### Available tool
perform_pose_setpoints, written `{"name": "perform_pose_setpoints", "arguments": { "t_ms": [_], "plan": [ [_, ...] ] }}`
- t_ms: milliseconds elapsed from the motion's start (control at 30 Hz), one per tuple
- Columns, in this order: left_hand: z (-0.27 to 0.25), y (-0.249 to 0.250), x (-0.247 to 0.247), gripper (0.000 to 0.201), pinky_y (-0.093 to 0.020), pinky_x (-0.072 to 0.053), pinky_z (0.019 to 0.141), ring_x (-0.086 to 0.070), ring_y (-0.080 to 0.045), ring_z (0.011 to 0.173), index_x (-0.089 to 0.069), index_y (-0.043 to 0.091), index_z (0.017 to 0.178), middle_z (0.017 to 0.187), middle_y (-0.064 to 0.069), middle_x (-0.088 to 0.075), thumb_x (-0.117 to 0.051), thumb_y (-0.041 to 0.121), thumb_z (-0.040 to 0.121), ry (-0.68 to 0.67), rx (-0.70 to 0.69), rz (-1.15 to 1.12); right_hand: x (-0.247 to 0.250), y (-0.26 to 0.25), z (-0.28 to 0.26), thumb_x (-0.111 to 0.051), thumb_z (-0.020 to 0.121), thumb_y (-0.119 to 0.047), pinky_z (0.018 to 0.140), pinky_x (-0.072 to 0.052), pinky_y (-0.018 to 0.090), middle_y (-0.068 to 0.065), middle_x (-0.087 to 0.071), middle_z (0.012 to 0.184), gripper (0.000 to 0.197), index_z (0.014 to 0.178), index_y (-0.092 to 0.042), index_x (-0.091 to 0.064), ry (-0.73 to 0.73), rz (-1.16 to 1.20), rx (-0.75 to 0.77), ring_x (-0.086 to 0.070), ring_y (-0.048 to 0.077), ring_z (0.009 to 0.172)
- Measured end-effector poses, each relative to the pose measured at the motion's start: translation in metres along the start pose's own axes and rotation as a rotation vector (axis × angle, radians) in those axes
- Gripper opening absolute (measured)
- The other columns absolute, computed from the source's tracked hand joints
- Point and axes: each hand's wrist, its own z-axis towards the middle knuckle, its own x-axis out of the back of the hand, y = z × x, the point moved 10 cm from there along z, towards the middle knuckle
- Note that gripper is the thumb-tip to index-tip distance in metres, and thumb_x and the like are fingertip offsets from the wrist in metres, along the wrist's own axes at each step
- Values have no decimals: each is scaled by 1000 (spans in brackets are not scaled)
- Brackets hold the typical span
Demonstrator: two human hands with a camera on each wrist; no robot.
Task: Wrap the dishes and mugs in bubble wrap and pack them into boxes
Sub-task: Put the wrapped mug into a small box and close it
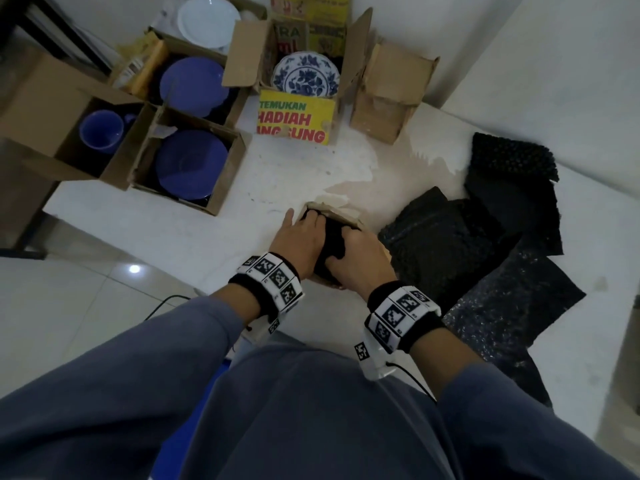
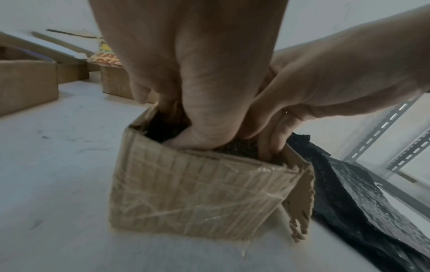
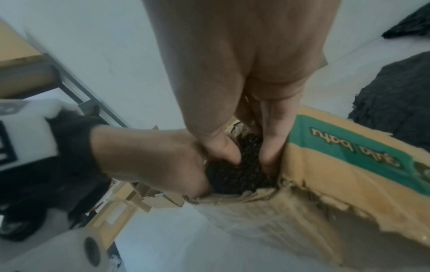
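Evidently a black bubble-wrapped bundle [image 1: 330,245] was being pressed down into a small box [image 2: 197,193] by both hands. The left hand [image 1: 300,237] was laid over the bundle's far side, its fingers curled down into the box mouth and dug into the wrap, with the thumb seen pushed into it in the left wrist view. The right hand [image 1: 363,259] was closed over the near side, thumb and fingers pinched into the wrap just inside the cardboard wall, as shown in the right wrist view. What lay inside the wrap could not be told.

By judgement, the task was only at an early stage. One item had been wrapped and was nearly seated in its box, whose top was not yet closed. Elsewhere on the table [image 1: 207,237], unwrapped pieces were seen in open boxes: a blue mug [image 1: 102,131], two blue plates [image 1: 192,86] [image 1: 190,166] and a patterned plate [image 1: 305,74]; a white plate [image 1: 209,20] lay beyond them. A further brown box [image 1: 391,91] stood beside the patterned plate; its contents were hidden. Spare sheets of black wrap [image 1: 485,223] were piled just right of the hands, so plenty of wrapping was judged to be left.
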Motion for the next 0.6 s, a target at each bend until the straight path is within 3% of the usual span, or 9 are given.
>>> {"name": "perform_pose_setpoints", "arguments": {
  "t_ms": [133, 233, 300, 367, 433, 500, 533, 600],
  "plan": [
    [6, 1, -4, 78, -47, -12, 120, -47, -28, 130, -24, 2, 146, 146, -17, -35, -62, 28, 83, -35, -13, -21, -15, 0, 5, -66, 80, -26, 64, -44, 32, 17, -65, 98, 31, 101, -3, -59, -114, 6, -88, -60, 33, 85],
    [5, 0, -8, 82, -46, -14, 120, -44, -30, 132, -23, 1, 146, 146, -18, -34, -65, 25, 79, -57, -22, -69, -27, -5, 11, -61, 87, -22, 54, -47, 29, 14, -64, 84, 16, 84, -6, -59, -273, 42, -139, -59, 25, 67],
    [5, 0, -8, 82, -47, -15, 120, -37, -31, 136, -23, 1, 146, 147, -18, -32, -65, 23, 79, -84, -25, -102, -31, -2, 12, -59, 88, -19, 60, -58, 34, 15, -66, 81, 17, 91, -3, -59, -332, 113, -190, -65, 26, 68],
    [2, 0, -2, 80, -50, -17, 118, -35, -31, 137, -25, 2, 147, 147, -17, -32, -64, 21, 80, -98, -24, -157, -34, 3, 11, -57, 90, -19, 63, -60, 34, 15, -68, 82, 25, 103, 1, -59, -348, 155, -233, -68, 27, 69],
    [-5, -4, 6, 70, -47, -33, 108, -50, -32, 124, -34, 6, 142, 144, -15, -36, -64, 18, 80, -63, 19, -255, -36, 6, 9, -54, 92, -20, 52, -58, 28, 12, -68, 78, 28, 109, 2, -60, -360, 194, -259, -67, 24, 62],
    [-14, -6, 18, 60, -38, -43, 86, -57, -31, 110, -41, 8, 136, 139, -14, -41, -62, 15, 80, 31, 81, -276, -35, 8, 7, -53, 93, -19, 40, -47, 20, 9, -65, 75, 28, 112, 1, -59, -368, 234, -270, -64, 20, 56],
    [-19, -6, 21, 61, -37, -43, 83, -57, -30, 110, -41, 8, 137, 139, -13, -41, -61, 15, 80, 63, 119, -263, -35, 8, 5, -53, 93, -18, 38, -42, 17, 8, -64, 75, 27, 112, 0, -58, -373, 239, -269, -62, 18, 56],
    [-25, -4, 23, 68, -37, -40, 87, -53, -27, 115, -38, 7, 140, 141, -11, -41, -62, 18, 78, 78, 179, -233, -33, 8, 3, -52, 94, -17, 38, -41, 17, 7, -64, 75, 22, 109, -3, -58, -385, 247, -273, -62, 17, 55]
  ]
}}
